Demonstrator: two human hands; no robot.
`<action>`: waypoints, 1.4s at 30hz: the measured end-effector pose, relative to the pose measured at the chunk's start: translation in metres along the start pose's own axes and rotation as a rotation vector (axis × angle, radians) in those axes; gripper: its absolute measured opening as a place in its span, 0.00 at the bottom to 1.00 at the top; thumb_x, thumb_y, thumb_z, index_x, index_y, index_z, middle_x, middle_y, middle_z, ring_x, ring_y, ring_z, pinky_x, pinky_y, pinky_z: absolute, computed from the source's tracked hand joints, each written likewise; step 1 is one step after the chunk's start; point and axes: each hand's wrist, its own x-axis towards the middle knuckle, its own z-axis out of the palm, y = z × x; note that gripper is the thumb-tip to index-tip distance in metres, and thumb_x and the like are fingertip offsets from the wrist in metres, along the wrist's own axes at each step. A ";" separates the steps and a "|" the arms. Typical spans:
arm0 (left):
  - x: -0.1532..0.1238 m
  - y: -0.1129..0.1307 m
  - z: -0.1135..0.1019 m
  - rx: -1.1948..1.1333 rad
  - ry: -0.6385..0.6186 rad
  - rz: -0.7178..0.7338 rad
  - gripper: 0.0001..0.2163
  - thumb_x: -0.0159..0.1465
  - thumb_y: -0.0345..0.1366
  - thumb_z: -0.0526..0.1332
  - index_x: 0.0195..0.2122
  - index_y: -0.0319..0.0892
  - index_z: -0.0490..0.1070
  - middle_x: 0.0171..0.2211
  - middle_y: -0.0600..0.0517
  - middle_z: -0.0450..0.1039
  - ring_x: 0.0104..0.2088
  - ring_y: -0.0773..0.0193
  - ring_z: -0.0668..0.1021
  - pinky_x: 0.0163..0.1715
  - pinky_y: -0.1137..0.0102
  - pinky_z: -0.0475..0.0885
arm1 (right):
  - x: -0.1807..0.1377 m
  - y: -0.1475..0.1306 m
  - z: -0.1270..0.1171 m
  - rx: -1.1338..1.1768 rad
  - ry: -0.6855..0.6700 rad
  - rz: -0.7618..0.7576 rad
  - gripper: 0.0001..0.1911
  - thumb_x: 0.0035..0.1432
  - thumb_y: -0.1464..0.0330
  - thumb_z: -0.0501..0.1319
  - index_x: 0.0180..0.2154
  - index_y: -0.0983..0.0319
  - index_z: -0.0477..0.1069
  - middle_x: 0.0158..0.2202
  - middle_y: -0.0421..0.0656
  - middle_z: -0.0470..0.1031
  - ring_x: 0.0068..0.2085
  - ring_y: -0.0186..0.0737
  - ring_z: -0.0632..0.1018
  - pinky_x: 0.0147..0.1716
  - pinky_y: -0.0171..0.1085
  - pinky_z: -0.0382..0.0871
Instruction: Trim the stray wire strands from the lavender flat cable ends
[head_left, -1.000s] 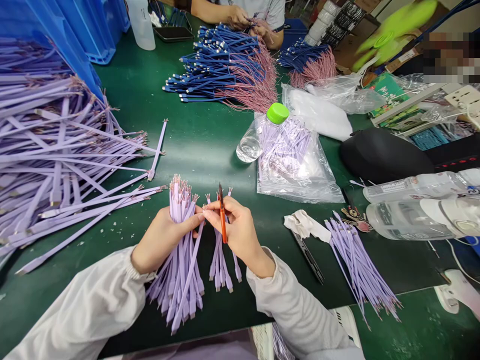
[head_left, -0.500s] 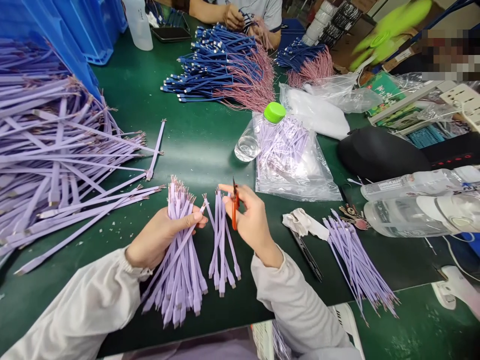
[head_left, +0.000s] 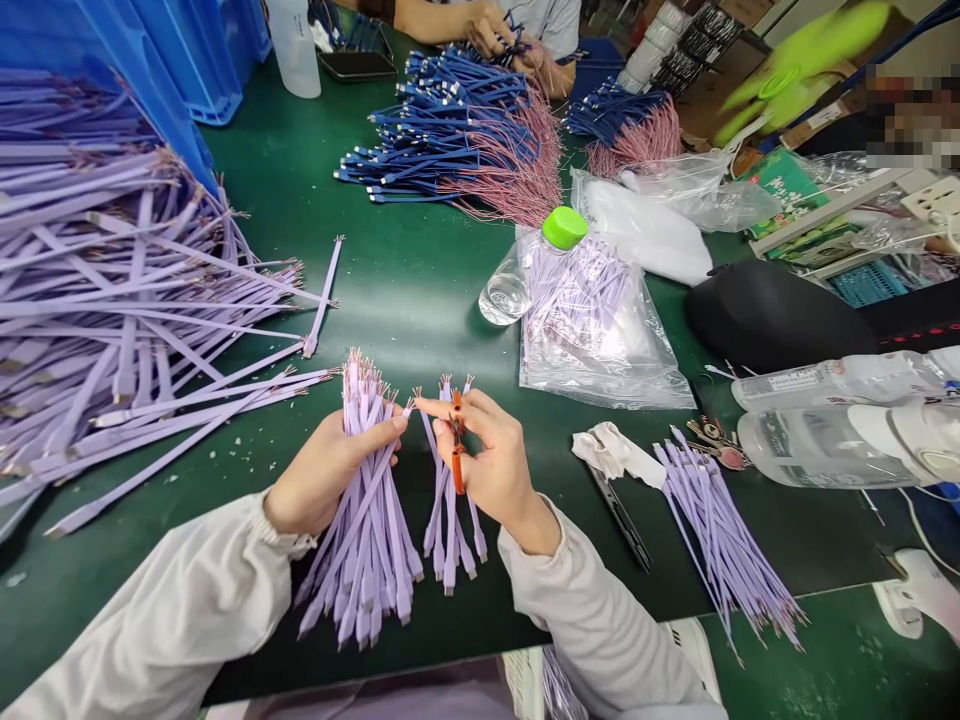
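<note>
My left hand [head_left: 330, 470] is closed round a thick bundle of flat lilac cables [head_left: 367, 520], bare wire ends up and plugs hanging toward me. My right hand [head_left: 487, 455] grips small orange snips [head_left: 457, 450] in its palm, and its forefinger and thumb reach left to a cable end sticking out of the bundle near my left thumb. A small loose group of lilac cables [head_left: 448, 520] lies on the green mat [head_left: 405, 290] under my right hand.
A big heap of lilac cables [head_left: 112, 300] fills the left. A bagged lot with a green-capped bottle [head_left: 525, 270] sits ahead; another lilac bundle [head_left: 720, 540] and clear bottles [head_left: 840, 420] lie right. A person sorts blue cables [head_left: 450, 130] across the table. Blue crates [head_left: 150, 60] stand far left.
My right hand, which had drawn away to the right with the snips, has come back left to the cable ends at the bundle. The left hand kept its hold.
</note>
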 end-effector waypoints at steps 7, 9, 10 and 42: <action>-0.004 0.001 0.003 0.004 -0.051 0.012 0.16 0.41 0.43 0.73 0.25 0.38 0.73 0.22 0.55 0.71 0.24 0.68 0.70 0.27 0.73 0.65 | 0.006 -0.010 0.009 0.300 -0.009 0.370 0.07 0.53 0.64 0.61 0.32 0.62 0.72 0.28 0.40 0.69 0.28 0.33 0.70 0.31 0.34 0.66; -0.005 0.001 0.003 0.034 -0.069 0.032 0.16 0.40 0.43 0.73 0.23 0.38 0.72 0.21 0.55 0.70 0.24 0.67 0.70 0.27 0.72 0.65 | 0.011 -0.008 0.005 0.324 -0.036 0.433 0.09 0.52 0.63 0.61 0.26 0.62 0.69 0.27 0.39 0.69 0.28 0.33 0.70 0.32 0.34 0.66; -0.005 0.001 0.003 0.048 -0.067 0.042 0.17 0.40 0.44 0.73 0.22 0.38 0.72 0.20 0.55 0.70 0.23 0.67 0.70 0.27 0.72 0.66 | 0.013 -0.005 0.000 0.312 -0.041 0.449 0.10 0.53 0.63 0.60 0.25 0.63 0.67 0.25 0.38 0.67 0.28 0.32 0.69 0.31 0.33 0.65; -0.002 0.000 0.002 0.141 0.040 0.167 0.16 0.44 0.46 0.70 0.29 0.41 0.74 0.26 0.55 0.71 0.29 0.63 0.72 0.34 0.69 0.65 | 0.003 0.000 -0.002 0.032 -0.018 0.014 0.14 0.54 0.76 0.55 0.37 0.58 0.77 0.26 0.39 0.63 0.28 0.33 0.67 0.28 0.33 0.66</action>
